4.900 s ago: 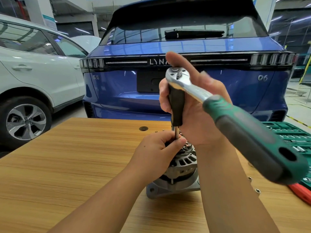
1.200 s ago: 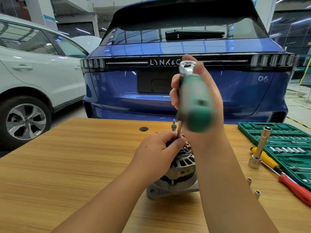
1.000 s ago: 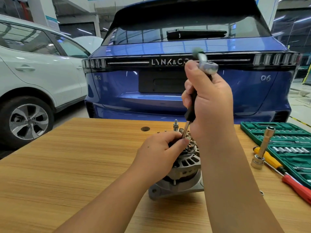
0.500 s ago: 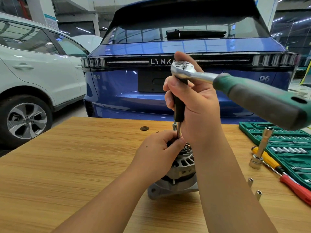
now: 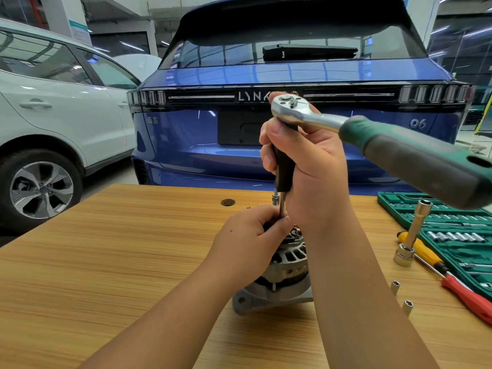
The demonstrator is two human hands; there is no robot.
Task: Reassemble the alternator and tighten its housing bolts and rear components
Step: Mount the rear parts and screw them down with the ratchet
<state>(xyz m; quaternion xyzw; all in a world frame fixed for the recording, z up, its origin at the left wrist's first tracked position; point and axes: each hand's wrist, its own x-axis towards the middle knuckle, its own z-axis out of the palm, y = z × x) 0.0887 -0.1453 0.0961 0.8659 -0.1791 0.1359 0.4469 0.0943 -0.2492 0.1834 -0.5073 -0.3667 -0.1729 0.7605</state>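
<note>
White car (image 5: 53,123) parked far left, blue car (image 5: 292,129) with its rear facing the wooden table (image 5: 106,262). Small dark round hole (image 5: 228,202) in the table top near the far edge. Left hand (image 5: 247,235) sits on top of the alternator (image 5: 279,278), fingers curled and pinching the lower end of a thin metal shaft (image 5: 282,207) where it meets the alternator's top. Alternator stands upright at table centre, silver housing with vent slots, mounting ear toward the camera. Right hand (image 5: 306,166) above it, fingers wrapped around the black grip (image 5: 284,169) of the vertical extension. Ratchet (image 5: 372,139) rides on top of that extension, chrome head above the right hand, green-and-grey handle pointing right and toward the camera. Right of the arms: a long socket (image 5: 412,235) standing tilted on the table, two small sockets (image 5: 400,296) near the table's front, a yellow-handled tool (image 5: 423,249) and a red-handled one (image 5: 468,299), then the open green socket case (image 5: 458,235) at the right edge.
</note>
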